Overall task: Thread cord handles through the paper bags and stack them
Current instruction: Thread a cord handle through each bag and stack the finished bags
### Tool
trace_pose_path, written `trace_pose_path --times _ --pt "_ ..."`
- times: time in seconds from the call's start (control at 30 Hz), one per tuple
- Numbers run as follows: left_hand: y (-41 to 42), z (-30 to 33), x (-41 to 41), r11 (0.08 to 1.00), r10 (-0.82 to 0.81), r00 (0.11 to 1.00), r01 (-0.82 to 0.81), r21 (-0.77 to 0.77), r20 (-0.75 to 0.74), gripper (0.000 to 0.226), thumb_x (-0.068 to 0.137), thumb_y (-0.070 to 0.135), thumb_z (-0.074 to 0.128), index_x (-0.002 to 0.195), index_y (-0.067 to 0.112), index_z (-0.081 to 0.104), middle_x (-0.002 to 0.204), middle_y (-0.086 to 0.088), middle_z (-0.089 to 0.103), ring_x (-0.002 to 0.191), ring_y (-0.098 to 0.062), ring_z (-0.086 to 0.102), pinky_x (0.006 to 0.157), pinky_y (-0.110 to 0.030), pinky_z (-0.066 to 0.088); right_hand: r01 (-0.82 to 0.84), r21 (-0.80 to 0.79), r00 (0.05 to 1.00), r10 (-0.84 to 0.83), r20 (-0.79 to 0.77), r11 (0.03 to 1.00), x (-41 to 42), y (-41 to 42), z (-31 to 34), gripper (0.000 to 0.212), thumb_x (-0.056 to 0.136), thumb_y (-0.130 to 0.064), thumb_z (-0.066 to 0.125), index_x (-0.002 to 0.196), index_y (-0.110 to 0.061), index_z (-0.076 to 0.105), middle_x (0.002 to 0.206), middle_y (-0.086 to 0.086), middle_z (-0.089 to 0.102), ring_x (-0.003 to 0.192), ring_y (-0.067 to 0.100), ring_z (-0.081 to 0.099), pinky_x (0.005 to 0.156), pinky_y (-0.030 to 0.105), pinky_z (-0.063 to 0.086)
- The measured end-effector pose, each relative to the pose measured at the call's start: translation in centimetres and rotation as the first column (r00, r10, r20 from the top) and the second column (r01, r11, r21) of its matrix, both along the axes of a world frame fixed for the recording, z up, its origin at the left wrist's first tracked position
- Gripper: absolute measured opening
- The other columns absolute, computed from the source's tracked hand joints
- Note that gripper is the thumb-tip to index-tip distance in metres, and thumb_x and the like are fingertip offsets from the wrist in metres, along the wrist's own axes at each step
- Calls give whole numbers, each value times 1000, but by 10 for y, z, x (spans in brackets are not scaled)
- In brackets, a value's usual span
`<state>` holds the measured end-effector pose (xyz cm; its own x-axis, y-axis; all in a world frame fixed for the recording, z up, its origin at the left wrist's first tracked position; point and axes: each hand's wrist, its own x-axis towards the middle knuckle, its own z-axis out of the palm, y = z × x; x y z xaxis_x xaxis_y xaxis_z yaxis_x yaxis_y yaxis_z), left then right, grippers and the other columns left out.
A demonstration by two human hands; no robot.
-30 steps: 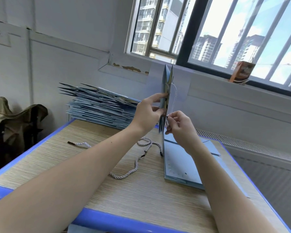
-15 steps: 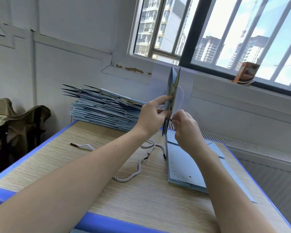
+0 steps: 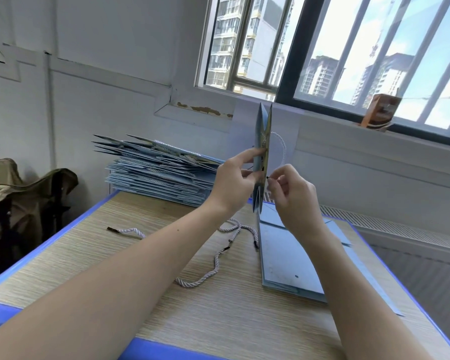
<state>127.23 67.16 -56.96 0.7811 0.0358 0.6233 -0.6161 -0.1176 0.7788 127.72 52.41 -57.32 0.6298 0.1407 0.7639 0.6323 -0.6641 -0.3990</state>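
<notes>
A flat blue paper bag (image 3: 262,152) is held upright and edge-on above the far middle of the table (image 3: 94,255), its top edges splayed slightly apart. The left hand (image 3: 231,185) grips the bag's left face, forefinger stretched along it and thumb curled in below. The right hand (image 3: 294,196) is just beside the bag's right face, thumb and forefinger pinched together on the black tip of a white cord (image 3: 281,146) that loops up along that side.

Below the hands, loose cords (image 3: 213,268) lie curled on the wood, one partly hidden behind the left forearm. Flat bags (image 3: 283,261) lie to the right, under the right forearm. A tall stack of finished bags (image 3: 153,170) fills the far left corner. A small brown carton (image 3: 379,111) stands on the windowsill, and a draped chair (image 3: 24,193) sits left of the table.
</notes>
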Motion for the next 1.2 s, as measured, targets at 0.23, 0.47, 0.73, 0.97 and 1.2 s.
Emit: trace_pose_path --times 0.23,0.47,0.73,0.97,1.2 --pt "3 -1 3 999 34 999 -35 -41 -21 41 95 3 62 131 22 62 113 -1 71 80 -26 73 78 -40 62 -91 40 989 95 -117 995 -3 -3 2 11 93 -4 65 87 -12 68 70 -1 69 64 8 65 65 15 51" --pt "6 1 -2 998 28 999 -29 -59 -27 40 97 -1 56 132 18 61 110 -11 71 48 0 58 54 -11 47 -142 9 973 141 -185 990 -7 -1 1 23 91 1 64 82 -21 67 71 -1 69 58 6 62 65 12 48" --pt "11 0 6 987 8 997 -20 -159 -76 42 97 -5 54 130 19 65 110 11 71 88 -6 72 86 -30 59 -110 6 978 109 -176 994 -4 4 -5 25 91 -1 64 80 -24 66 70 -3 69 58 9 63 62 12 48" --pt "6 -3 5 994 14 996 -24 -111 -92 43 97 -4 54 125 26 68 106 11 75 93 -40 69 85 -46 59 -33 131 990 51 -130 991 0 6 -12 22 94 -5 64 81 -23 63 73 -2 69 67 15 66 66 22 52" --pt "2 -6 3 999 -16 996 12 -47 -93 40 99 2 54 129 24 66 103 -4 76 84 -46 68 79 -55 59 -62 176 975 97 -199 982 -2 6 -13 18 95 -4 61 83 -17 63 71 -3 69 61 14 65 64 23 51"
